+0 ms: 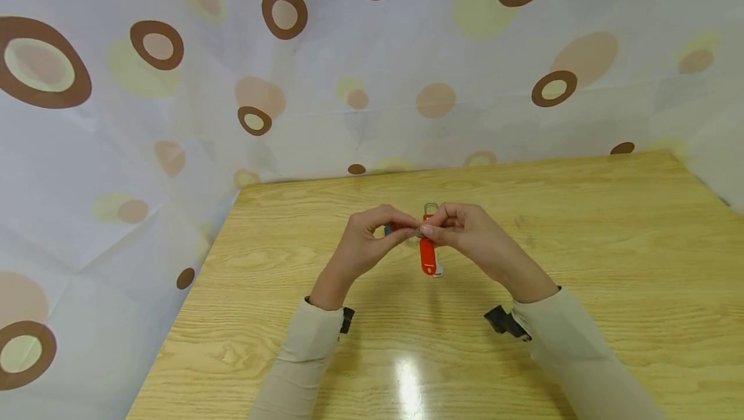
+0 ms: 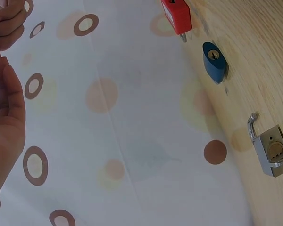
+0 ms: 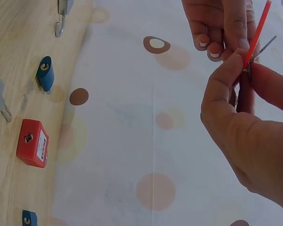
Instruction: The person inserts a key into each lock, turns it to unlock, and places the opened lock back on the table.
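Fingers clamped on the right: that right hand pinches the flat red plastic key tag by one end, thin silver metal key beside it. Left hand fingertips crowd the tag; gripping, I cannot tell. Beyond the tag, a red block-shaped padlock; left of it, a blue oval padlock.

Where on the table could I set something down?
Bare wood lies right of the right sleeve, and left of the left sleeve toward the patterned sheet. It's crowded around the left hand and right hand: red tag, padlocks.
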`<state>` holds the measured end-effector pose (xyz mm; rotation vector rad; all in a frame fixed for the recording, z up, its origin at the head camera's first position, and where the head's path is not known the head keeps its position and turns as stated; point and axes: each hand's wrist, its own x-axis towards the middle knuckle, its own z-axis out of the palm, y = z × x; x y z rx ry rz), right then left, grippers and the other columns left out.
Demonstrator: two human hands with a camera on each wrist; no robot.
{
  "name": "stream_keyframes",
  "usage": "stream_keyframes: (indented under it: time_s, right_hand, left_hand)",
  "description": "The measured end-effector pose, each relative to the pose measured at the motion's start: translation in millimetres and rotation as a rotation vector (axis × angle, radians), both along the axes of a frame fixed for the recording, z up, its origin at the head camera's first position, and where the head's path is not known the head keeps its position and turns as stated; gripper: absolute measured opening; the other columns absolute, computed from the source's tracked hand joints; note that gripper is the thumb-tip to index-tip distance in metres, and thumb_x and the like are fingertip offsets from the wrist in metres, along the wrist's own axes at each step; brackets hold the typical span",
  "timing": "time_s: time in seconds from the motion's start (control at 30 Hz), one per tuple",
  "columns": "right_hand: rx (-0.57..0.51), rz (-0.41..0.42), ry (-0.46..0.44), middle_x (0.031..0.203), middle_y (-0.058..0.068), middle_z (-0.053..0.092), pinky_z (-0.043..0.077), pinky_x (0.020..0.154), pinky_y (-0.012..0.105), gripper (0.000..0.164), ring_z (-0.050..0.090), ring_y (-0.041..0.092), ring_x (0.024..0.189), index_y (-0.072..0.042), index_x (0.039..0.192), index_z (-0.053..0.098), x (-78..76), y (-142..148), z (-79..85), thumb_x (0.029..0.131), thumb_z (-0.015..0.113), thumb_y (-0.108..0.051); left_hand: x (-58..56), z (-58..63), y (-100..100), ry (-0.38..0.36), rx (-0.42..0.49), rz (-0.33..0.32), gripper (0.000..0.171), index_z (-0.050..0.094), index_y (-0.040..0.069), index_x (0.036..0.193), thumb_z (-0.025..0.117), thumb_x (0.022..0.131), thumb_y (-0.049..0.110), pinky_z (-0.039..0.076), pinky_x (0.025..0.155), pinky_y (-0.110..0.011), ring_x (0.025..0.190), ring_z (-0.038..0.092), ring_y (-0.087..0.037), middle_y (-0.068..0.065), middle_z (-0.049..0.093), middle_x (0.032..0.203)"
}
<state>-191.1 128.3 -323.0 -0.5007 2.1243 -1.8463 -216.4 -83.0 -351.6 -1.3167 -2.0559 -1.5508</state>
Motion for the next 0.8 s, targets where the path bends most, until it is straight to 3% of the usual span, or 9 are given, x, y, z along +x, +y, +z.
stream_keyframes:
  time_s: [0.17,0.37,0.5,0.6,0.67,0.8]
  right_hand:
    - [-0.037,-0.052,0.002,0.105,0.013,0.060,0.051,0.089,0.033,0.018,0.062,0.023,0.096,0.006,0.094,0.059,2.5,-1.0,-1.3,0.095,0.061,-0.012]
    - [-0.134,-0.157,0.058,0.105,0.009,0.064,0.052,0.087,0.032,0.022,0.064,0.018,0.099,0.005,0.095,0.058,8.1,-4.9,-2.2,0.095,0.063,-0.017]
    - [-0.192,-0.253,0.157,0.103,0.007,0.065,0.055,0.078,0.028,0.020,0.066,0.015,0.091,0.007,0.096,0.056,9.5,-10.2,-5.6,0.095,0.062,-0.012]
    - [-0.187,-0.342,0.251,0.103,0.013,0.065,0.055,0.075,0.024,0.018,0.066,0.011,0.087,0.009,0.094,0.056,8.0,-15.3,-10.3,0.093,0.063,-0.008]
    - [-0.184,-0.384,0.318,0.103,0.018,0.064,0.054,0.075,0.022,0.016,0.065,0.010,0.086,0.010,0.092,0.056,7.4,-19.5,-12.7,0.092,0.063,-0.004]
    - [-0.183,-0.412,0.422,0.100,0.022,0.063,0.053,0.075,0.019,0.011,0.063,0.009,0.085,0.010,0.089,0.055,8.2,-25.4,-15.8,0.090,0.063,0.003]
  left_hand:
    - [4.4,-2.5,2.6,-0.085,-0.007,0.042,0.012,0.068,-0.003,0.099,0.066,0.087,-0.004,0.050,0.066,-0.029,0.073,0.059,-0.015,-0.015,0.069,0.093]
    - [8.5,-5.8,7.8,-0.317,0.051,0.026,0.011,0.065,-0.006,0.101,0.064,0.091,0.000,0.052,0.077,-0.030,0.082,0.062,-0.020,-0.012,0.066,0.094]
    - [10.8,-6.8,13.0,-0.491,0.175,-0.019,0.029,0.061,-0.011,0.105,0.063,0.094,0.017,0.053,0.078,-0.030,0.083,0.060,-0.019,-0.003,0.063,0.095]
    - [12.0,-8.1,19.9,-0.569,0.250,-0.018,0.040,0.061,-0.010,0.104,0.067,0.092,0.028,0.054,0.078,-0.028,0.083,0.059,-0.015,0.000,0.063,0.094]
    - [12.3,-9.0,23.9,-0.597,0.283,0.011,0.036,0.062,-0.007,0.101,0.068,0.092,0.027,0.053,0.077,-0.027,0.083,0.059,-0.015,0.000,0.063,0.093]
    - [13.1,-8.3,27.3,-0.637,0.328,0.096,0.015,0.065,-0.003,0.095,0.064,0.093,0.012,0.053,0.075,-0.029,0.079,0.059,-0.016,-0.001,0.063,0.089]
